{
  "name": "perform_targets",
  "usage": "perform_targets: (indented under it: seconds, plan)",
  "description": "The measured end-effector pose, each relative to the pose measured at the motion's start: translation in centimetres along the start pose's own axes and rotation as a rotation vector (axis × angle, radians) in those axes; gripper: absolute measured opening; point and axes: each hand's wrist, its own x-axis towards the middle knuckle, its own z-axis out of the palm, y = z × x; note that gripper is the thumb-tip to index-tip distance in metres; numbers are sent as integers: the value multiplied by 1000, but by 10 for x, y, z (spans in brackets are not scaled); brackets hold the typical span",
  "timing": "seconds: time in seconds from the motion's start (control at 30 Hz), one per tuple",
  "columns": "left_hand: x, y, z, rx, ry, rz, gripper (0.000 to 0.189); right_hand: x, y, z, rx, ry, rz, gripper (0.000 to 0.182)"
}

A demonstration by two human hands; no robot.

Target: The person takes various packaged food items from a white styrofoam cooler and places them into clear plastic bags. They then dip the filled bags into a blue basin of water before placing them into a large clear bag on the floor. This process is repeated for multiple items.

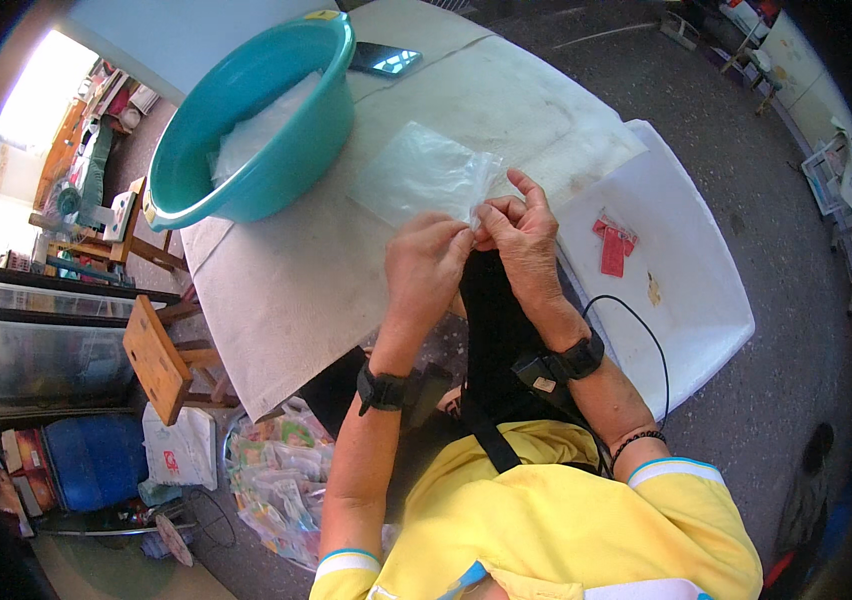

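Over the near edge of the cloth-covered table (283, 300), both hands pinch the edge of a clear plastic bag (426, 169). My left hand (426, 262) grips its near corner between thumb and fingers. Close against it, my right hand (519, 232) holds the same edge with thumb and forefinger, other fingers raised. The rest of the bag lies flat on the cloth, pointing away from me. A teal plastic basin (306, 157) stands to the left, with more clear plastic bags (264, 131) inside. The fingertips partly hide the pinched edge.
To the right, a white foam box (696, 300) holds red printed cards (613, 247). A smartphone (384, 60) lies behind the basin. A wooden stool (159, 360) stands left of the table. Below the table is a container of filled plastic packets (283, 472). A black cable (651, 337) runs beside my right arm.
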Motion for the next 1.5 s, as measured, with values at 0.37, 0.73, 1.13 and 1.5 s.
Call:
perform_targets:
  seconds: [0.37,0.73,1.13,1.5]
  plan:
    - [-1,-15,1,-130,-30,-30,8,-4,1,-4,-204,-68,-39,51]
    - [-4,-12,1,-278,155,-256,12,-3,7,-9,-485,-13,-147,48]
    - [-9,-5,13,296,201,108,6,19,-24,-12,-905,66,-218,49]
    - [4,12,9,640,-96,-32,23,41,-20,-33,-781,18,-354,28]
